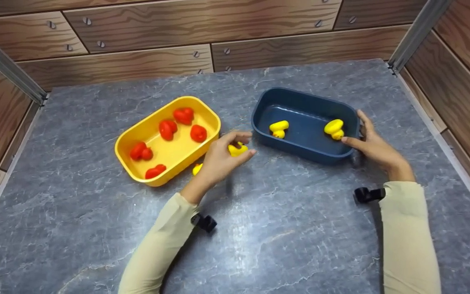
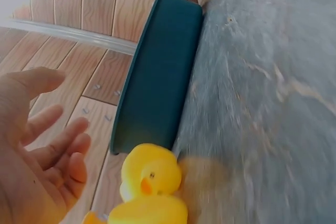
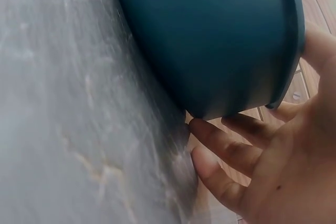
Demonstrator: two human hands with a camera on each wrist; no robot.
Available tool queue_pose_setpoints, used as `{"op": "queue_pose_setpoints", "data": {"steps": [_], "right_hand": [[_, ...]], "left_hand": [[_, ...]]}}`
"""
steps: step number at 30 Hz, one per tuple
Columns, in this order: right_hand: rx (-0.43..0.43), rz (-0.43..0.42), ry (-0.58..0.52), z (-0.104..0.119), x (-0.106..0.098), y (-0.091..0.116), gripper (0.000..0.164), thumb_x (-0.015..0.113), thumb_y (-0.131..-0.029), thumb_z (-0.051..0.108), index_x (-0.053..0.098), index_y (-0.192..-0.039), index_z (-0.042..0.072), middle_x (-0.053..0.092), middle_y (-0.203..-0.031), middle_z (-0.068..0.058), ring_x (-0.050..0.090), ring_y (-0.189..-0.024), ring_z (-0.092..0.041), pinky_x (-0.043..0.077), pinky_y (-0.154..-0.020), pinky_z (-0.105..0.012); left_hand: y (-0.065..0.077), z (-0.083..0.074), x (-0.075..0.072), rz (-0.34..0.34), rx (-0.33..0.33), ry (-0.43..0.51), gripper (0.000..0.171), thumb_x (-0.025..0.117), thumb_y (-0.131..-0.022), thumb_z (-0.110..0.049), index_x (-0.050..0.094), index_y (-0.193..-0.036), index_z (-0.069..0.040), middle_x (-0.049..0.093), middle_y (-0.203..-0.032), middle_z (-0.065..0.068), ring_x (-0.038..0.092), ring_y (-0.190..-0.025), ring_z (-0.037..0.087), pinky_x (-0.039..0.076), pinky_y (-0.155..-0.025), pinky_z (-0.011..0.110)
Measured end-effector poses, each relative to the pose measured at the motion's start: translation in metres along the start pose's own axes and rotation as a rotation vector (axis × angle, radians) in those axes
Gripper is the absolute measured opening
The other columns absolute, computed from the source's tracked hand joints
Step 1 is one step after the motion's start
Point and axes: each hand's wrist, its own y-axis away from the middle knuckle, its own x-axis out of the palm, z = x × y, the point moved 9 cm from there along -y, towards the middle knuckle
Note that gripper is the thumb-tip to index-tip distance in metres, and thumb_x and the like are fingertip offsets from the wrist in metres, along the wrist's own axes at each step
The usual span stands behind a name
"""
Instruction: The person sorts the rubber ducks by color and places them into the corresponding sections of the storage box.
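Cream-sleeved left hand [image 1: 220,159]: your thumb and forefinger apart, the other fingers loosely bent, nothing held. Yellow rubber duck [image 1: 238,151], one: at those fingers, just off the left end of the dark blue bin [image 1: 300,150]. The step looks to be a pick-up: bring thumb and fingertips down either side of the duck, pinch the broad body rather than the head, and lift straight, clear of the blue bin's rim. Right hand [image 1: 377,151]: thumb at the rim on that bin's right end, fingers around the outer wall; a light, firm hold should stop it sliding if knocked. Inside the same bin: a left duck [image 1: 280,125] and a right duck [image 1: 333,127]. Farther left of it: another loose duck [image 1: 197,169], partly hidden by your arm, and a yellow bin [image 1: 165,150] with five red toys [image 1: 167,129]; mind your wrist there.
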Motion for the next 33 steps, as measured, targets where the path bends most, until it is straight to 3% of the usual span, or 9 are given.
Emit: {"op": "queue_pose_setpoints", "data": {"steps": [8, 13, 18, 27, 33], "right_hand": [[0.008, -0.007, -0.012, -0.003, 0.0, -0.001, 0.1, 0.057, -0.097, 0.028, -0.028, -0.149, 0.026, -0.029, -0.155, -0.017, -0.021, -0.145, -0.036, 0.002, -0.118, -0.058], [0.007, -0.013, -0.016, -0.003, -0.001, -0.001, 0.099, 0.057, -0.097, 0.027, -0.028, -0.149, 0.025, -0.029, -0.156, -0.016, -0.02, -0.146, -0.036, 0.002, -0.118, -0.057], [0.003, -0.021, -0.022, -0.003, -0.001, -0.001, 0.1, 0.057, -0.096, 0.027, -0.028, -0.149, 0.025, -0.028, -0.156, -0.016, -0.019, -0.146, -0.036, 0.001, -0.118, -0.057], [-0.001, -0.023, -0.031, -0.001, 0.0, -0.001, 0.099, 0.057, -0.096, 0.028, -0.027, -0.149, 0.026, -0.025, -0.156, -0.018, -0.015, -0.147, -0.036, 0.005, -0.118, -0.056], [-0.01, -0.017, -0.02, 0.0, 0.001, -0.002, 0.099, 0.056, -0.097, 0.028, -0.028, -0.149, 0.026, -0.025, -0.157, -0.018, -0.014, -0.147, -0.037, 0.005, -0.118, -0.057]], "left_hand": [[0.024, 0.011, -0.017, 0.094, -0.075, -0.191, 0.043, 0.076, -0.082, -0.019, 0.062, -0.121, -0.008, 0.068, -0.111, 0.014, 0.063, -0.102, 0.031, 0.05, -0.092, 0.044], [0.034, 0.015, -0.025, 0.122, -0.122, -0.25, 0.045, 0.076, -0.082, -0.021, 0.061, -0.124, -0.011, 0.067, -0.117, 0.011, 0.062, -0.107, 0.026, 0.049, -0.094, 0.041], [0.037, 0.022, -0.026, 0.128, -0.17, -0.34, 0.047, 0.076, -0.081, -0.023, 0.06, -0.125, -0.015, 0.065, -0.121, 0.008, 0.06, -0.109, 0.025, 0.048, -0.093, 0.041], [0.039, 0.027, -0.031, 0.109, -0.186, -0.499, 0.05, 0.079, -0.078, -0.026, 0.061, -0.125, -0.02, 0.063, -0.126, 0.001, 0.055, -0.114, 0.024, 0.047, -0.09, 0.043], [0.039, 0.03, -0.032, 0.119, -0.201, -0.586, 0.056, 0.08, -0.077, -0.027, 0.06, -0.128, -0.021, 0.061, -0.129, 0.004, 0.055, -0.115, 0.027, 0.047, -0.09, 0.046]]}}
